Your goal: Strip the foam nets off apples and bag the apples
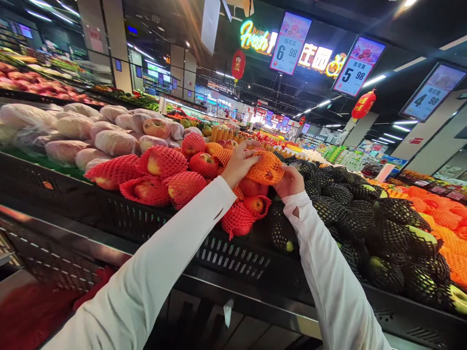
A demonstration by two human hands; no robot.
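Observation:
Between my two hands is an apple in an orange foam net [266,168], held above the red-netted apples. My left hand [238,164] grips it from the left, fingers bent over its upper side. On its right end, my right hand [291,182] has its fingers closed at the net's edge. What shows of the fruit through the mesh is small. Below lie apples in red foam nets [239,221], and more red-netted apples [162,163] are heaped to the left.
Fruit in black foam nets [339,194] fills the crate to the right, with orange-netted fruit [443,206] beyond. Plastic-wrapped fruit [116,142] is piled at left. The black crate wall [233,260] runs along the front. Price signs [291,43] hang overhead.

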